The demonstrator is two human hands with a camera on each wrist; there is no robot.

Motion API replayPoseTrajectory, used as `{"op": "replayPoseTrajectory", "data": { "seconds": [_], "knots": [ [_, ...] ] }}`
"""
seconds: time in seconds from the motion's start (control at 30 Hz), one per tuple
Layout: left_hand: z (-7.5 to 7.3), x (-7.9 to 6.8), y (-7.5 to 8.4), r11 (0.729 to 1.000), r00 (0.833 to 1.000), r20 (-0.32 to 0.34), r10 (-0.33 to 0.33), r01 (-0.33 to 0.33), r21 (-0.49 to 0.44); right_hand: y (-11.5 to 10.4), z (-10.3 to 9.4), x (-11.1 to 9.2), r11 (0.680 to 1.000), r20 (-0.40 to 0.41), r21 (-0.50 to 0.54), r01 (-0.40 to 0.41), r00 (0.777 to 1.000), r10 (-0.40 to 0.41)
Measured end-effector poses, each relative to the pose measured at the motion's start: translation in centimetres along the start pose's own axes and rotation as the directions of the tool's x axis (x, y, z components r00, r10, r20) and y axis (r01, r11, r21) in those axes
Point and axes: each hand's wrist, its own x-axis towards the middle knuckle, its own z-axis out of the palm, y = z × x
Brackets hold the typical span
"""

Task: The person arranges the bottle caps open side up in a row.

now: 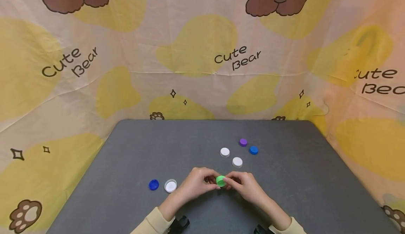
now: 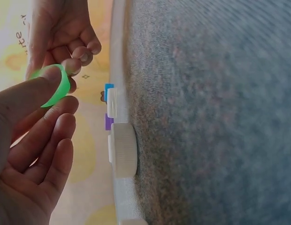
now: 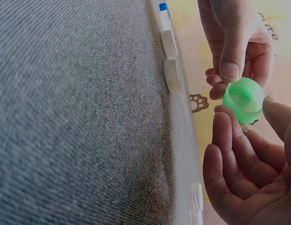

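A small green bottle cap (image 1: 220, 181) is held just above the grey table (image 1: 126, 156), near its front middle. My left hand (image 1: 202, 181) and my right hand (image 1: 241, 183) meet on it and both pinch its rim. In the left wrist view my left hand (image 2: 40, 112) has its thumb over the green cap (image 2: 54, 86), and the right hand (image 2: 70, 51) touches it from above. In the right wrist view my right hand (image 3: 248, 140) holds the green cap (image 3: 244, 99) in its fingertips, and the left hand (image 3: 232, 56) presses its thumb on the rim.
Loose caps lie on the table. A dark blue cap (image 1: 153, 184) and a white cap (image 1: 170, 186) sit left of my hands. Behind them lie two white caps (image 1: 225, 152) (image 1: 237, 162), a purple cap (image 1: 243, 142) and a blue cap (image 1: 253, 150). A bear-print cloth (image 1: 202, 58) hangs behind.
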Motion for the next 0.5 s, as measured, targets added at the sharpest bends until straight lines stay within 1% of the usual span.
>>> {"op": "replayPoseTrajectory", "data": {
  "seconds": [0.23, 0.43, 0.5],
  "knots": [
    [0.1, -0.08, 0.04, 0.999, 0.999, -0.019, 0.043, -0.043, 0.01, 0.01, -0.05, -0.02, 0.999, 0.013, 0.031, -0.035, 0.999, 0.034],
    [0.27, -0.07, 0.16, 0.996, 0.996, -0.029, 0.086, -0.087, -0.002, -0.01, -0.09, 0.02, 0.996, 0.005, 0.029, -0.089, 0.996, 0.089],
    [0.32, -0.03, 0.13, 0.995, 0.995, -0.035, 0.095, -0.095, 0.0, -0.02, -0.06, 0.05, 0.995, 0.0, 0.033, -0.092, 0.996, 0.092]
  ]
}}
